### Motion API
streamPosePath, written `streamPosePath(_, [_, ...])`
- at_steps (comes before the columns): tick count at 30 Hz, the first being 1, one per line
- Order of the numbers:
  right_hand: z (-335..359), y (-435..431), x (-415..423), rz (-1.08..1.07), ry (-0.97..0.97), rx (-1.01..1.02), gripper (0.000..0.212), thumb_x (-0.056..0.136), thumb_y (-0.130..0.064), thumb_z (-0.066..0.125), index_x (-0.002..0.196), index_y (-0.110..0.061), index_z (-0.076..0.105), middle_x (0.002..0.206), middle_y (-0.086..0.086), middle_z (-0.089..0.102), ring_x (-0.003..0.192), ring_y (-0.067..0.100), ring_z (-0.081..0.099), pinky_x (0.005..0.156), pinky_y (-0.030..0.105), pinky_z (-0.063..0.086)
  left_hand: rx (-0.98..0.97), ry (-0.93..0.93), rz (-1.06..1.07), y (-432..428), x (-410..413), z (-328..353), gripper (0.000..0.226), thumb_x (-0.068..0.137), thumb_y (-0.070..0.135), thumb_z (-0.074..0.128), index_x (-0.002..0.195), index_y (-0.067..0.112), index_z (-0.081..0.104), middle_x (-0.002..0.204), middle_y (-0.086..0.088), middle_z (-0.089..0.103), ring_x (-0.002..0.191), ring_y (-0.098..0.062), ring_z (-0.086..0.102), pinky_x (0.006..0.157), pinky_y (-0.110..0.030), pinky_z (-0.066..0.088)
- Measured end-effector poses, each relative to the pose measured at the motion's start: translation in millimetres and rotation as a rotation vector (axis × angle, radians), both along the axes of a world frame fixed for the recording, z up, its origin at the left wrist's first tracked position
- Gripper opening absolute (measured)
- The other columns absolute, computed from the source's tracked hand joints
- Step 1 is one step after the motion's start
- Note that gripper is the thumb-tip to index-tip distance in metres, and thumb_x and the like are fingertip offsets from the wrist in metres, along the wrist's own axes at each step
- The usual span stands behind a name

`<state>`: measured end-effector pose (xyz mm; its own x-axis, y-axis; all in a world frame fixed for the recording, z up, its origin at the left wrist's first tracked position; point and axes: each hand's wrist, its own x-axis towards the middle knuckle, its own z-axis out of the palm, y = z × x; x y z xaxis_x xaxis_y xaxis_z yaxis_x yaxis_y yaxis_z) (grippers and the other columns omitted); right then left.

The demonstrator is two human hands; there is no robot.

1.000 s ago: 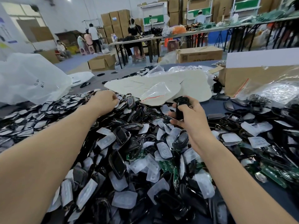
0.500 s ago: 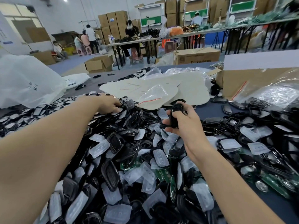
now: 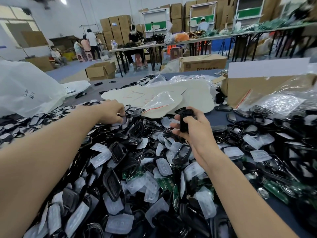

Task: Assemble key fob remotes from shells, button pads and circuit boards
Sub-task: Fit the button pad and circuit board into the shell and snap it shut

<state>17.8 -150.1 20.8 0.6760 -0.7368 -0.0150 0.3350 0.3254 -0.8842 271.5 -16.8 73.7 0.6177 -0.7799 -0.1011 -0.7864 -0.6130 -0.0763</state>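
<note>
Black plastic fob shell [image 3: 185, 121] is standing upright, gripped in the right hand [image 3: 194, 134]; left hand [image 3: 110, 112] is reaching, fingers curled, into the heap of black-and-clear parts [image 3: 130, 169] well leftward, catch unclear.

- The blue-grey table [image 3: 216, 118] has white sheets [image 3: 193, 97] lying flat on it.
- Nearer than the white sheets: a heap of black shells [image 3: 113, 186], clear button pads [image 3: 163, 166] and green circuit boards [image 3: 274, 189].
- Left of the sheets: a white plastic bag [image 3: 25, 90].
- Right of the sheets: a cardboard box [image 3: 257, 86].
</note>
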Motion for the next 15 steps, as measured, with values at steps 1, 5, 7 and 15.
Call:
streamPosePath(1, [2, -1, -3, 0.0, -0.008, 0.005, 0.032, 0.1, 0.003, 0.038, 0.11, -0.024, 0.053, 0.095, 0.011, 0.069, 0.067, 0.017, 0.071, 0.057, 0.024, 0.056, -0.047, 0.005, -0.008, -1, -4, 1, 0.022, 0.093, 0.023, 0.065, 0.113, 0.016, 0.058, 0.121, -0.011, 0.056, 0.104, -0.025, 0.049, 0.085, -0.031, 0.039])
streamPosePath(5, [0, -5, -28, -0.003, -0.04, 0.008, 0.034, 0.1, 0.006, 0.039, 0.115, -0.021, 0.053, 0.095, 0.012, 0.071, 0.071, 0.021, 0.075, 0.058, 0.024, 0.057, -0.396, 0.118, -0.046, -5, -35, 12, 0.017, 0.093, 0.024, 0.067, 0.105, 0.014, 0.059, 0.109, -0.001, 0.061, 0.091, -0.018, 0.059, 0.073, -0.028, 0.038])
streamPosePath(7, [-9, -9, -48, 0.007, -0.006, -0.007, 0.033, 0.1, 0.006, 0.04, 0.116, -0.018, 0.056, 0.093, 0.011, 0.073, 0.072, 0.024, 0.074, 0.056, 0.027, 0.055, -0.662, 0.32, -0.069, -13, -70, 16, 0.014, 0.092, 0.027, 0.07, 0.101, 0.022, 0.06, 0.103, 0.006, 0.065, 0.073, -0.004, 0.064, 0.065, -0.018, 0.045])
streamPosePath(15, [-42, -19, -127, -0.054, 0.219, -0.129, 0.035, 0.098, -0.002, 0.041, 0.097, -0.023, 0.069, 0.079, 0.002, 0.073, 0.054, 0.013, 0.059, 0.041, 0.023, 0.041, -1.014, 0.977, -0.128, -41, -232, -51, 0.011, 0.085, 0.04, 0.075, 0.091, 0.044, 0.068, 0.1, 0.005, 0.067, 0.065, -0.019, 0.066, 0.06, -0.035, 0.06])
